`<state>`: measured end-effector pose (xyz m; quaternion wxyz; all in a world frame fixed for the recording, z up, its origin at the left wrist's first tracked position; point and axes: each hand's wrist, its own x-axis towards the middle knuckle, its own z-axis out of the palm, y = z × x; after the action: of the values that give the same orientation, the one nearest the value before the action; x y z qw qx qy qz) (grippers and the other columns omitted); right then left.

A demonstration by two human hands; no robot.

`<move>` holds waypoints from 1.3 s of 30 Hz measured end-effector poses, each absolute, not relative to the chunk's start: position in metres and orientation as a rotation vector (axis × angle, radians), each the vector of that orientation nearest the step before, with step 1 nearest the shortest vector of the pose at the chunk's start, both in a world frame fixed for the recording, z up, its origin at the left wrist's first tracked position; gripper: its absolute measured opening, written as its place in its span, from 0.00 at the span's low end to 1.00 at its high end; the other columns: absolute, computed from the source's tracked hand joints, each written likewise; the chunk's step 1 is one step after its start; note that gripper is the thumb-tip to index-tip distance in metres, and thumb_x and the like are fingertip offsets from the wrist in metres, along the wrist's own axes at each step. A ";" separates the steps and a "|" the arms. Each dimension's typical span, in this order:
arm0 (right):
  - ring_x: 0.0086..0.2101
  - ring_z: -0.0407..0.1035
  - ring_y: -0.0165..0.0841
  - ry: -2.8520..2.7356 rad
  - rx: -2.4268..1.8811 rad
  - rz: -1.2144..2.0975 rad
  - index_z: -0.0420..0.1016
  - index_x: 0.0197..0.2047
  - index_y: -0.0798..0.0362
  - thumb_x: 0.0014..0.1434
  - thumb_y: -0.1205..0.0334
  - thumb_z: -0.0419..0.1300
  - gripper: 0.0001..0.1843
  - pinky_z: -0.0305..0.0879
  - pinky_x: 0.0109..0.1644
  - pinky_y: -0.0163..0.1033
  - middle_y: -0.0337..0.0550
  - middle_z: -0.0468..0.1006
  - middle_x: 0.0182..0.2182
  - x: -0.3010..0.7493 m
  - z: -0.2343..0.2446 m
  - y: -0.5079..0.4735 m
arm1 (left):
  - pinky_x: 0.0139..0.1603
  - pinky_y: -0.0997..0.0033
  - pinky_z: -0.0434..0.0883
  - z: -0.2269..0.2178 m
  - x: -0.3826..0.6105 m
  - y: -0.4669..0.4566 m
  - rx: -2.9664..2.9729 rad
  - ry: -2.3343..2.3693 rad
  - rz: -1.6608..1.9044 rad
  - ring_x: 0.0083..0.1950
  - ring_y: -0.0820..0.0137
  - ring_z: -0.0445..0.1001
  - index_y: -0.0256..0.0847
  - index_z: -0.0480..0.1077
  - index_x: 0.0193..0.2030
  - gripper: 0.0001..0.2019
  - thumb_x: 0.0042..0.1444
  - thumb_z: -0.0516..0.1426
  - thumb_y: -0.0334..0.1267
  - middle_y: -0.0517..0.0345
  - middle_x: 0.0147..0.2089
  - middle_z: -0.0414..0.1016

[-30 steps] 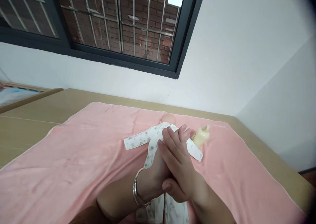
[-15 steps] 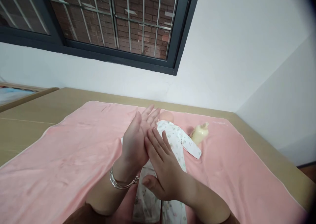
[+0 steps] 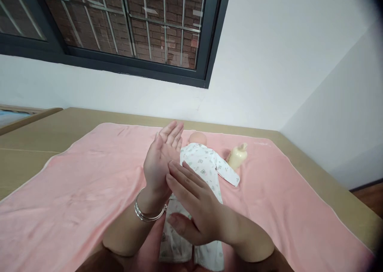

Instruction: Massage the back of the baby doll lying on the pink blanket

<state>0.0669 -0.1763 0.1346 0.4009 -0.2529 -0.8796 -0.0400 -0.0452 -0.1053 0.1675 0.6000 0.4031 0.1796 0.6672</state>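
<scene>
Wooden platform [image 3: 44, 132] fills the room corner under a barred window. Pink blanket [image 3: 89, 176] covers most of it, far edge near the wall. Doll [image 3: 203, 164] in white printed suit lies face-up at blanket centre, head twd far edge. Left hand [image 3: 160, 164] & right hand [image 3: 194, 208] hover above the doll's legs: both flat, fingers straight, right fingertips laid on left palm, nothing held. Cream bottle [image 3: 237, 157] lies just right of the doll's sleeve. Silver bangles [image 3: 148, 214] on left wrist.

Baby doll [image 3: 201, 165] in white printed romper, lying flat on pink towel [image 3: 89, 184], head toward wall [image 3: 269, 64]
</scene>
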 end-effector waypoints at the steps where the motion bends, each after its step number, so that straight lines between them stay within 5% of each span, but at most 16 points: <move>1: 0.70 0.51 0.43 -2.201 -0.633 -0.098 0.49 0.71 0.63 0.69 0.57 0.48 0.32 0.55 0.71 0.54 0.62 0.66 0.65 0.067 0.137 -0.177 | 0.77 0.51 0.50 0.167 -0.045 -0.106 0.938 0.418 1.552 0.73 0.60 0.60 0.45 0.70 0.58 0.23 0.68 0.43 0.52 0.48 0.66 0.69; 7: 0.61 0.67 0.37 -2.143 -0.585 -0.137 0.65 0.63 0.56 0.65 0.64 0.50 0.24 0.58 0.70 0.52 0.54 0.77 0.56 0.074 0.147 -0.183 | 0.76 0.52 0.53 0.165 -0.045 -0.111 0.995 0.404 1.609 0.72 0.60 0.63 0.43 0.72 0.54 0.21 0.68 0.45 0.51 0.48 0.64 0.72; 13: 0.54 0.74 0.34 -2.216 -0.530 -0.096 0.70 0.58 0.54 0.64 0.66 0.52 0.20 0.55 0.71 0.50 0.47 0.81 0.51 0.086 0.152 -0.179 | 0.72 0.51 0.59 0.162 -0.047 -0.097 1.011 0.440 1.642 0.68 0.59 0.68 0.43 0.73 0.50 0.20 0.66 0.48 0.52 0.47 0.61 0.75; 20: 0.44 0.77 0.36 -2.419 -1.240 0.080 0.78 0.45 0.49 0.69 0.62 0.53 0.12 0.65 0.61 0.49 0.42 0.83 0.41 0.093 0.136 -0.144 | 0.65 0.56 0.66 0.118 -0.020 -0.014 0.990 0.677 1.575 0.58 0.61 0.75 0.40 0.72 0.47 0.15 0.61 0.53 0.46 0.46 0.51 0.79; 23: 0.57 0.70 0.44 -2.443 -1.519 0.037 0.76 0.54 0.55 0.70 0.61 0.51 0.16 0.61 0.64 0.53 0.54 0.78 0.55 0.089 0.114 -0.119 | 0.58 0.55 0.70 0.088 -0.007 0.019 1.009 0.852 1.350 0.51 0.59 0.78 0.38 0.74 0.43 0.14 0.58 0.53 0.45 0.46 0.44 0.80; 26: 0.69 0.51 0.52 -2.511 -1.695 0.064 0.65 0.66 0.63 0.69 0.61 0.51 0.26 0.48 0.71 0.59 0.63 0.58 0.69 0.088 0.090 -0.094 | 0.54 0.60 0.72 0.060 0.004 0.037 1.023 0.953 1.319 0.47 0.60 0.78 0.37 0.74 0.37 0.12 0.55 0.53 0.41 0.47 0.40 0.79; 28: 0.71 0.45 0.51 -2.565 -1.708 0.165 0.63 0.68 0.61 0.69 0.60 0.52 0.27 0.45 0.72 0.60 0.61 0.54 0.71 0.093 0.077 -0.080 | 0.53 0.62 0.72 0.046 0.010 0.041 1.010 0.985 1.345 0.46 0.62 0.78 0.36 0.73 0.35 0.11 0.55 0.51 0.39 0.46 0.39 0.79; 33: 0.71 0.46 0.43 -2.504 -1.556 0.253 0.78 0.56 0.45 0.72 0.59 0.49 0.18 0.39 0.73 0.61 0.42 0.59 0.70 0.119 0.058 -0.050 | 0.55 0.63 0.70 0.025 0.020 0.041 1.036 1.032 1.426 0.48 0.63 0.77 0.38 0.72 0.35 0.11 0.55 0.50 0.39 0.48 0.40 0.79; 39: 0.71 0.46 0.40 -2.384 -1.444 0.176 0.81 0.48 0.45 0.70 0.58 0.52 0.16 0.38 0.74 0.58 0.38 0.62 0.69 0.134 0.040 -0.040 | 0.54 0.66 0.69 0.015 0.020 0.035 1.215 1.081 1.459 0.47 0.64 0.76 0.41 0.71 0.33 0.11 0.58 0.49 0.38 0.51 0.41 0.79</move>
<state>0.1344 -0.0397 0.0397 0.1735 -0.5093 -0.8407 0.0620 0.0204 0.0345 0.0147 0.4601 0.4937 0.4393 0.5929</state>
